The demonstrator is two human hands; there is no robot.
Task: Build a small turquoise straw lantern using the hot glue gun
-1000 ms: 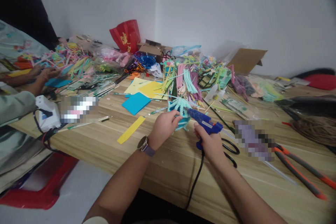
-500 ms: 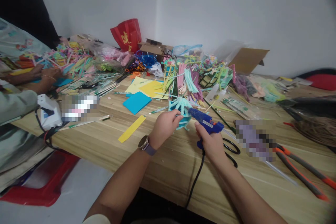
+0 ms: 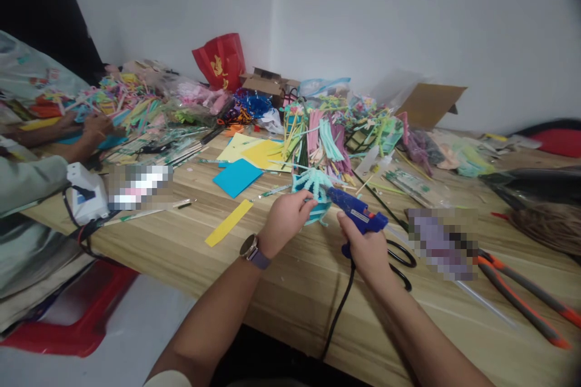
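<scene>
The teal paper piece [image 3: 313,193], with curled strips on top, sits near the middle of the wooden surface [image 3: 290,290], pinched in the left hand [image 3: 285,221]. The right hand [image 3: 365,248] is clamped around the handle of the blue glue gun [image 3: 356,211], its nozzle touching the piece's right side. Compared with a second ago, almost nothing has shifted: both hands stay put and the nozzle remains pressed there, so gluing seems to be under way. Black scissors [image 3: 402,260] lie just right. Far left, another person's hand [image 3: 93,127] rests among colourful strips [image 3: 131,103].
</scene>
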